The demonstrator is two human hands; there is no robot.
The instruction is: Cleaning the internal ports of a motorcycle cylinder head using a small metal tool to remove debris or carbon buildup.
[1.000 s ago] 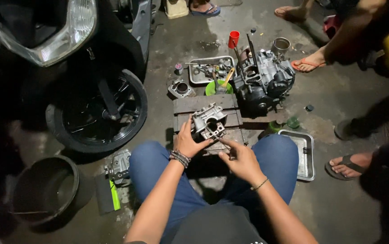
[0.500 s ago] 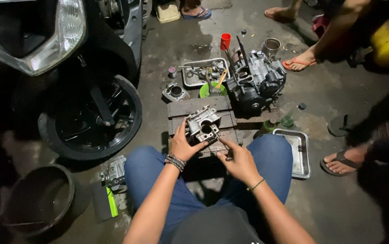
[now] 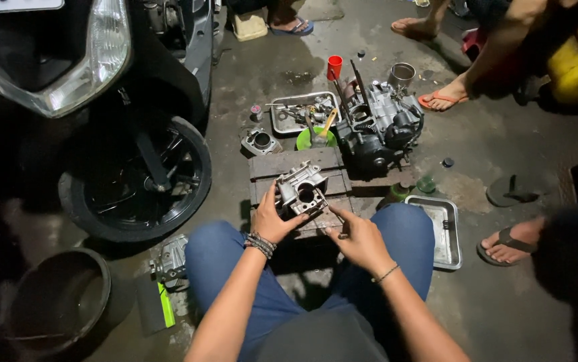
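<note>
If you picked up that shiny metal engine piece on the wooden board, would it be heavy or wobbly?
Probably heavy: the metal engine piece looks like solid cast metal. Surely stiff, not floppy. Its lumpy shape may rock on the wooden board, which may be why the left hand steadies it.

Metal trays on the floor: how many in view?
2. One metal tray with small parts lies beyond the wooden board; another metal tray lies by the person's right knee. Others may be hidden.

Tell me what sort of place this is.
Likely an informal motorcycle repair spot on a concrete floor. A scooter stands at the left, a stripped engine block sits on the ground, and the left hand steadies a metal cylinder head on a wooden pallet.
</note>
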